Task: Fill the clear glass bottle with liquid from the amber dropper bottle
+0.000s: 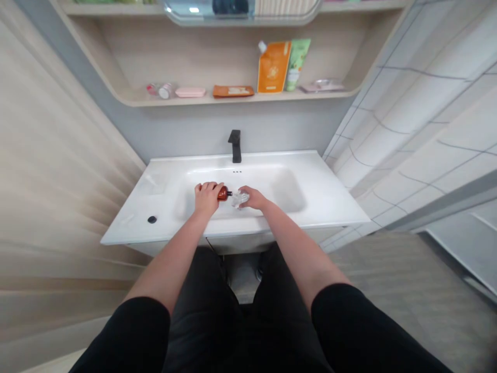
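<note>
First, sink deck: on your left, around 8 o'clock from your hands, a black round plug [151,219] sits in the white ceramic vanity basin [128,230], well apart from your hands.

Left hand: your left hand [207,199] is clenched on an amber glass bottle [222,194], with the fingers over the top. That grip seems to leave the bottle's dark neck free, pointing right.

Between hands: the bottle's neck meets a clear faceted glass piece [239,199], maybe a stopper. You can't tell whether the two are joined. Both are held above the basin, likely so that anything dropped lands inside it.

Right hand: your right hand [254,197] is grasping the glass piece from the right, fingers across it.

Behind: a black faucet [235,146] stands at 12 o'clock. A wooden shelf [155,101] above carries a pink soap dish [190,92], and at 1 o'clock an orange pouch [274,67] and a green tube [297,65], both upright, leaning together.
</note>
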`<state>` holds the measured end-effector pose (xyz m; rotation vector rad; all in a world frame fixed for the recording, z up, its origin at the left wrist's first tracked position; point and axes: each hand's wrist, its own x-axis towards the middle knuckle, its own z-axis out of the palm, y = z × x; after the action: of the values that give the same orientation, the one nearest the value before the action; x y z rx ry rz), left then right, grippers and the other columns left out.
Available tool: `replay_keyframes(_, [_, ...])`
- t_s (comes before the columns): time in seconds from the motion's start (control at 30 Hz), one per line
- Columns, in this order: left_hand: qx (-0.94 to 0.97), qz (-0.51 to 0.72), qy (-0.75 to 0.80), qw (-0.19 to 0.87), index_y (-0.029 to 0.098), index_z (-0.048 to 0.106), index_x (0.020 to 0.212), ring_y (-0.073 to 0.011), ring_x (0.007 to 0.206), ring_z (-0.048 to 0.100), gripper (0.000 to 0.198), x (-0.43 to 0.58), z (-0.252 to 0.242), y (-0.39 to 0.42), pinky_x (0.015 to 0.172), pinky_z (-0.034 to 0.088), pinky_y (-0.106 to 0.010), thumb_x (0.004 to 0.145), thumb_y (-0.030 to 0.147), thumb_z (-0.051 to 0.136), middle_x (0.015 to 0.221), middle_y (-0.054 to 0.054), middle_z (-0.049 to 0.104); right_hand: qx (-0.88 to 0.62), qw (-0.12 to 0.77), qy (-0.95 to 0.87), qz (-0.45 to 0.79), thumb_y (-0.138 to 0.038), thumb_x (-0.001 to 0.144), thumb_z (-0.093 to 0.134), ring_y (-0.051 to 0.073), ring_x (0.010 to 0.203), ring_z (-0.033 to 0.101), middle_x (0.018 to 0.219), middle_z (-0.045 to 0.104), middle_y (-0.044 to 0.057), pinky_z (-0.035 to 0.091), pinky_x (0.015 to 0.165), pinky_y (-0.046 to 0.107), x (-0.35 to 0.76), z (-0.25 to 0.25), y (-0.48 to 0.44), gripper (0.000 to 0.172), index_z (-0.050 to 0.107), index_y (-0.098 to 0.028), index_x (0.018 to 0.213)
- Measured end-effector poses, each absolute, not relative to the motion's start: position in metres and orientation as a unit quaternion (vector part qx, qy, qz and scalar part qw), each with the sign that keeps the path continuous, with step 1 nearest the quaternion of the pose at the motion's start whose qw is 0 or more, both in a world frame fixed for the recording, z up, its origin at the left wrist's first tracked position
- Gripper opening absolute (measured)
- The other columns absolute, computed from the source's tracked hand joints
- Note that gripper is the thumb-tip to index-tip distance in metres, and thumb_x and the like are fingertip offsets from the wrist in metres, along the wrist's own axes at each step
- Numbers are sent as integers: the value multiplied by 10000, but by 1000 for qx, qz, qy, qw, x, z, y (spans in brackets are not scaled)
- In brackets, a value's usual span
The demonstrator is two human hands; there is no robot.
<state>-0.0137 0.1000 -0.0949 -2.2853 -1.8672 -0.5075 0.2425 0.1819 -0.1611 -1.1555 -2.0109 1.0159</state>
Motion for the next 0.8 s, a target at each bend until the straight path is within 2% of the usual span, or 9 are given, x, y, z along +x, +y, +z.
replay_keyframes(0.33, [-764,-168,-619,72,297,674,1565,-387,1395,586,624,-13,-94,100,1241,306,-615,974,133,561,1475,-166,729,-441,293,-755,388,-189,542,1033,283,1132,766,1238,809,23,592,1097,444,243,-158,181,828,746,-260,1315])
replay_keyframes(0.8, [-764,-175,-617,64,318,674,1568,-395,1408,577,626,-12,-91,98,1250,287,-626,979,139,556,1472,-166,723,-443,298,-750,390,-177,520,1035,279,1096,772,1175,811,7,607,1069,443,241,-158,181,826,750,-267,1291])
